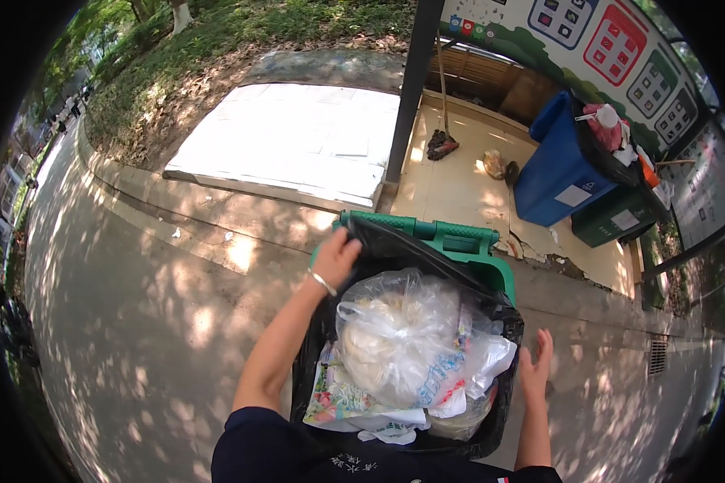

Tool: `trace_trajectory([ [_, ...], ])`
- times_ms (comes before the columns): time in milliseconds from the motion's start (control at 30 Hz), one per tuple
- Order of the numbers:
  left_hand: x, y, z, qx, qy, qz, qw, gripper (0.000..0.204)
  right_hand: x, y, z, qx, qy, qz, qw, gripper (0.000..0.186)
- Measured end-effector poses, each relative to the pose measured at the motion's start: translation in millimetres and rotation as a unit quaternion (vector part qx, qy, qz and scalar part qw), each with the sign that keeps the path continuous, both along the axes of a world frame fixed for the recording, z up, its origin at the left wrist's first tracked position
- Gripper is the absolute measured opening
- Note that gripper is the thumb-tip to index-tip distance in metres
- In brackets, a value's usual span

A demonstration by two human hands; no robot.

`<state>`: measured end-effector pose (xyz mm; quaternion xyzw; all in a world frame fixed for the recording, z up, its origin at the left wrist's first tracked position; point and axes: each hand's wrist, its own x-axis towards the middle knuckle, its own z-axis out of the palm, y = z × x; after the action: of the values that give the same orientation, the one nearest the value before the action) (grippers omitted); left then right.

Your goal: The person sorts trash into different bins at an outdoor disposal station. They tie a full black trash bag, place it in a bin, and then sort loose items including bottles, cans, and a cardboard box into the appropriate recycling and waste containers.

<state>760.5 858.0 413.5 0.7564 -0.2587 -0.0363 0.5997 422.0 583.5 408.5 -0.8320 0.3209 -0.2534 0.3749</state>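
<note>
In front of my body stands a green wheeled bin [503, 278], lined with a black bin bag [407, 251] that is folded over its rim. Rubbish fills it: a knotted clear plastic bag [399, 338] lies on top, with a colourful printed bag [338, 394] under its near left side. At the far left corner my left hand [336, 258], a bracelet on its wrist, has its fingers closed on the edge of the black bag. My right hand [536, 366] hovers just off the bin's right side, fingers apart and holding nothing.
Beyond the bin, a blue bin [560, 173] and a dark green bin [620, 213] overflow with rubbish under a sign board [588, 40]. A mop [442, 145] leans near a dark post [407, 105]. Left of the post lies a white slab [298, 137]. A drain grate [658, 356] is at right.
</note>
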Motion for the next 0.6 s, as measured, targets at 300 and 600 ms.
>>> trace_trajectory([
  [300,-170.7,129.2,2.2,0.105,-0.063,-0.147,0.982,0.025,-71.4,53.6,-84.0,0.746,-0.055,-0.013,0.663,0.05],
  [600,-182.9,221.3,-113.0,-0.122,0.5,0.152,0.844,0.022,-123.8,56.6,-115.3,0.549,-0.114,-0.172,0.81,0.049],
])
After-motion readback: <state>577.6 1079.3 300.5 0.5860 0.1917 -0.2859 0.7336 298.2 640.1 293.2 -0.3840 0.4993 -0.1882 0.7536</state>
